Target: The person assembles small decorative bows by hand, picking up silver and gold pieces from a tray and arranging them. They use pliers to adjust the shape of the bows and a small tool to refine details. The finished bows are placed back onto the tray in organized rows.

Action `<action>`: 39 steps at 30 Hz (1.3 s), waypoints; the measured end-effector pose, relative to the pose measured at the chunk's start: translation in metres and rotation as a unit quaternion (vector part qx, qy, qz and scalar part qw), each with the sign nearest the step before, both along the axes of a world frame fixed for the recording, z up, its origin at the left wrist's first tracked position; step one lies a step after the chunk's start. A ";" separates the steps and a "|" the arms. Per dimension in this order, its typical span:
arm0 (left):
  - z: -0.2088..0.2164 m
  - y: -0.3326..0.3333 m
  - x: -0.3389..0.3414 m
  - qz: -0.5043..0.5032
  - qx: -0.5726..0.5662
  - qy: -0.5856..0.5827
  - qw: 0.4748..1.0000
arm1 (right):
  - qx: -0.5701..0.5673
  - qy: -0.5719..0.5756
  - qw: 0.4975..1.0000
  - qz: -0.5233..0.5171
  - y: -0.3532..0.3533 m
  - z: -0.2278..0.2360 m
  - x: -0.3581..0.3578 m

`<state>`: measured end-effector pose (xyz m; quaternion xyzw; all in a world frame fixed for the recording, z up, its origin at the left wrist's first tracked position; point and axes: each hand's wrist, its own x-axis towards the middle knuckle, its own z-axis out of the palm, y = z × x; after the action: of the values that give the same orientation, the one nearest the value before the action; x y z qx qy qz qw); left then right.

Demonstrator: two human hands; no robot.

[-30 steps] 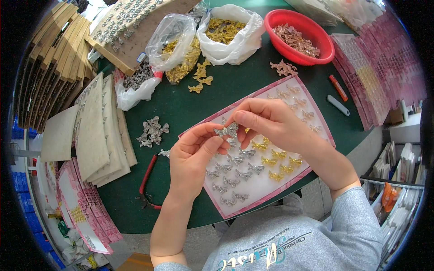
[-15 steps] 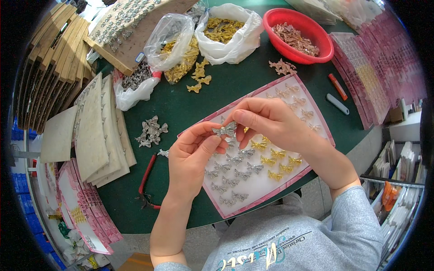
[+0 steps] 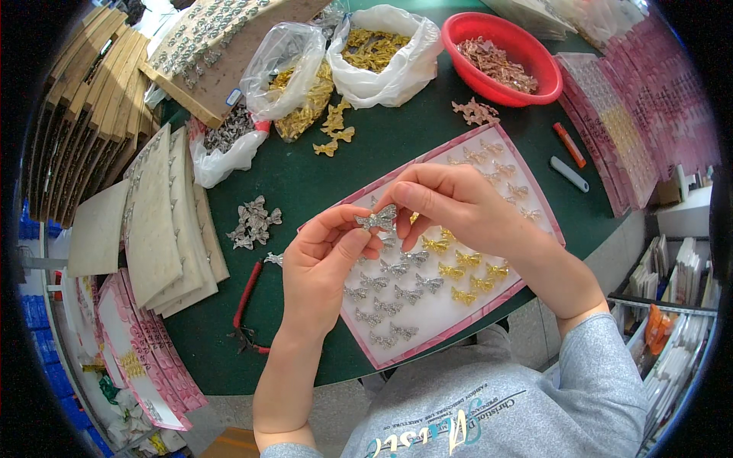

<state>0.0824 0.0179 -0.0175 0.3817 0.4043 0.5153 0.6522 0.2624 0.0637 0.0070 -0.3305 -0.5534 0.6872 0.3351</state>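
Between the fingertips of both hands is a silver bow-shaped metal ornament (image 3: 376,220), held above a white board with a pink border (image 3: 441,333). My left hand (image 3: 324,256) pinches its left side with thumb and fingers. From the right, my right hand (image 3: 447,200) has its thumb and fingers closed at the other wing. Beneath, rows of silver bows (image 3: 388,308) and gold bows (image 3: 463,295) lie on the board, with rose-gold bows (image 3: 504,168) toward its far right. My hands hide part of the board's middle.
Loose silver bows (image 3: 254,223) and red-handled pliers (image 3: 248,298) lie left of the board. Behind stand plastic bags of gold pieces (image 3: 382,84) and a red bowl (image 3: 466,67) of rose-gold pieces. Stacked boards (image 3: 156,229) crowd the left; a red marker (image 3: 569,145) lies right.
Both hands keep their grip on the silver bow, which has tilted very slightly. The whole view has shifted a little; nothing else has visibly moved.
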 end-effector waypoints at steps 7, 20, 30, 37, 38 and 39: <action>0.000 0.000 0.000 -0.003 0.004 0.007 1.000 | 0.007 -0.006 1.000 0.006 0.001 0.000 0.000; 0.000 0.000 0.000 0.005 0.014 0.018 1.000 | 0.033 -0.012 0.999 -0.007 0.000 -0.001 -0.001; 0.003 0.001 -0.001 0.017 0.004 0.021 1.000 | 0.329 -0.100 0.939 -0.027 0.000 0.001 -0.001; 0.000 0.005 0.002 0.003 -0.010 -0.011 1.000 | 0.454 -0.124 0.881 -0.049 0.005 -0.005 0.001; -0.001 0.004 0.001 -0.016 -0.020 -0.014 1.000 | 0.469 -0.148 0.870 -0.046 0.003 -0.004 0.001; 0.001 0.004 -0.003 -0.027 -0.026 -0.005 0.999 | 0.488 -0.158 0.857 -0.043 0.003 -0.002 -0.002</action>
<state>0.0796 0.0223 -0.0163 0.3730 0.4037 0.4890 0.6773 0.2609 0.0669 0.0054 -0.2523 -0.8486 0.2526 0.3905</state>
